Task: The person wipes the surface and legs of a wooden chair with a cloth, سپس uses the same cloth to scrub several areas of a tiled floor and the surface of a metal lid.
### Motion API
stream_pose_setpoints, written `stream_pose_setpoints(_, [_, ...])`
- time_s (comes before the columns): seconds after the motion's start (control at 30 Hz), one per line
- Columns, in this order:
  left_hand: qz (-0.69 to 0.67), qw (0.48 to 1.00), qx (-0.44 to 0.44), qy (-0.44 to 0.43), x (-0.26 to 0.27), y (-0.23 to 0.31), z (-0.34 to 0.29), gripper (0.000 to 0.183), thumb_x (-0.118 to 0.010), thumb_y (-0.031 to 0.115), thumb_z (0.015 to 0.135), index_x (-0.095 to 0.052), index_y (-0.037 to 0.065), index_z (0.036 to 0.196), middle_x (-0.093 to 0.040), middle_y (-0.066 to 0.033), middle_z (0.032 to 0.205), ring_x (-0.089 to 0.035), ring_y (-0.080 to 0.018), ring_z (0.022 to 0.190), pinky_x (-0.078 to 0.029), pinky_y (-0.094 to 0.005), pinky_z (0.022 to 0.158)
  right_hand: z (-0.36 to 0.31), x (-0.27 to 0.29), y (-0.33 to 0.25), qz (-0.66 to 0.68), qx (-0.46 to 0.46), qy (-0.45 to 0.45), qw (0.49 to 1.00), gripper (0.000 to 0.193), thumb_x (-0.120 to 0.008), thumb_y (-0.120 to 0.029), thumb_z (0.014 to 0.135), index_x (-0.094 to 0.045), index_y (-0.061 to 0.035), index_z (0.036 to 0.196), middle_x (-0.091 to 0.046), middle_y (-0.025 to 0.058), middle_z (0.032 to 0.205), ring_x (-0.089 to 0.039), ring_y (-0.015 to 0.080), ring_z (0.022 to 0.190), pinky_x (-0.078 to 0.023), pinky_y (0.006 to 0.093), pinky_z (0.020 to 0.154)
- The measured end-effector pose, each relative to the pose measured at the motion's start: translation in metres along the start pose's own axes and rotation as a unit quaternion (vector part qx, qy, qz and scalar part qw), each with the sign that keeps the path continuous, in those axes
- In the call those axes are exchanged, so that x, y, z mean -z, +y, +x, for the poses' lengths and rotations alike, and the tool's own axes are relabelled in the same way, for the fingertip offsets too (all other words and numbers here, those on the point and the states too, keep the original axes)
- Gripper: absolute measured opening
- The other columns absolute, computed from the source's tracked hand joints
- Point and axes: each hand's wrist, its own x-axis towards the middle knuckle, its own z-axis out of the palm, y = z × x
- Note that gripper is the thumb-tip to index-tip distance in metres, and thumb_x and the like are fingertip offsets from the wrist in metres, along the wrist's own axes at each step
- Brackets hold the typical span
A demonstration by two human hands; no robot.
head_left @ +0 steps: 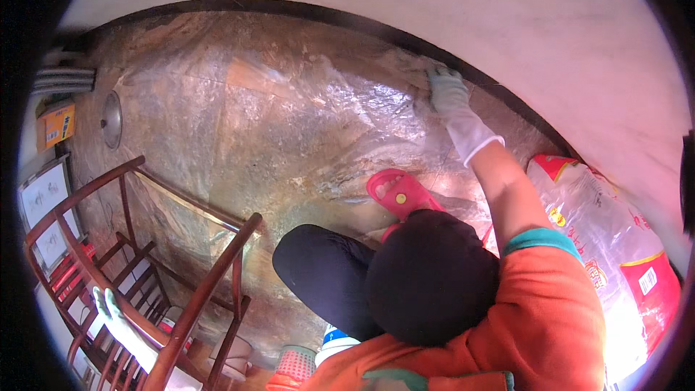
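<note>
My right hand (448,93), in a pale green and white glove, reaches to the foot of the wall. Its fingers look curled onto the edge of a clear plastic sheet (289,116), though the tips are hard to make out. Crinkled and shiny, the sheet covers the brown tiled floor. At the lower left my left hand (119,322), gloved the same way, lies over the rail of a dark wooden chair (206,293). Its fingers are stretched out and apart. Below my right arm is a foot in a pink slipper (399,194).
A pale wall (507,14) with a dark skirting curves along the far side. Clear-and-red packaging (597,239) lies at the right. On the left are a round metal lid (111,120) and a yellow box (58,124). A perforated basket (295,363) stands by my body.
</note>
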Motion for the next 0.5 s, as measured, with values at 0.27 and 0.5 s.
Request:
stream_pose_setpoints(0.27, [-0.003,0.999,0.045,0.011,0.017,-0.042,0.015,0.06,-0.055,0.04,0.087,-0.043,0.001,0.13,-0.043,-0.0181,0.134,-0.041,-0.0282,0.121,-0.028,-0.0353,0.103,-0.137,-0.046,0.145,0.355,-0.165,0.226,0.892,0.037,-0.049,-0.005,0.077,-0.056,0.0011,0.113,-0.058,0.0228,0.111,-0.055,0.0342,0.105,-0.042,0.0345,0.094])
stream_pose_setpoints(0.5, [0.001,1.0,0.022,0.016,0.008,-0.04,0.031,0.055,-0.053,0.036,0.088,-0.044,0.002,0.13,-0.043,-0.0184,0.134,-0.041,-0.0284,0.121,-0.028,-0.0363,0.104,-0.133,-0.104,0.225,0.145,-0.44,0.132,0.876,0.075,-0.045,-0.052,0.087,-0.024,-0.0037,0.141,-0.018,0.0229,0.144,-0.019,0.039,0.133,-0.025,0.0453,0.106])
